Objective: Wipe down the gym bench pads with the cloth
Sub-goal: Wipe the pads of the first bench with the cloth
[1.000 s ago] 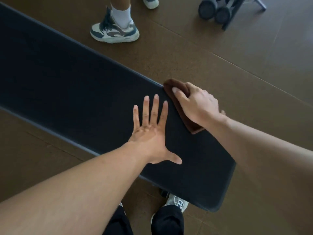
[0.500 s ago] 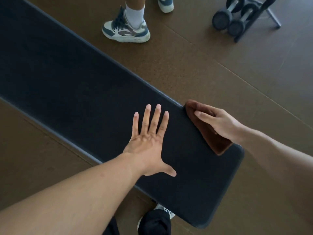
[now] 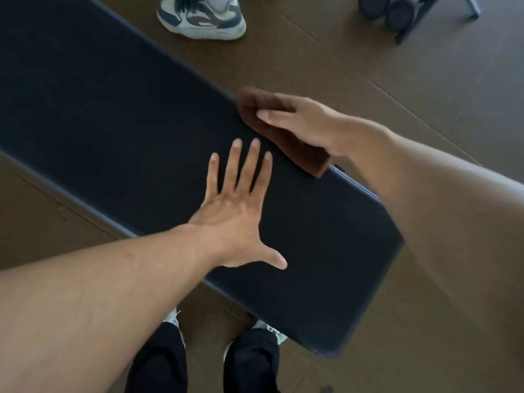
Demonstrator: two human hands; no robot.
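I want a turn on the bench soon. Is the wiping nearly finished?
Hard to say what is done: the black bench pad shows no wet streaks or marks. In hand: the right hand grips the brown cloth over the pad's far edge, while the left hand rests flat on top. Left to do: probably the long stretch of pad running away from the cloth.

The right hand (image 3: 304, 123) slides the brown cloth (image 3: 286, 137) back along the far edge of the bench pad (image 3: 113, 114), away from its end corner.
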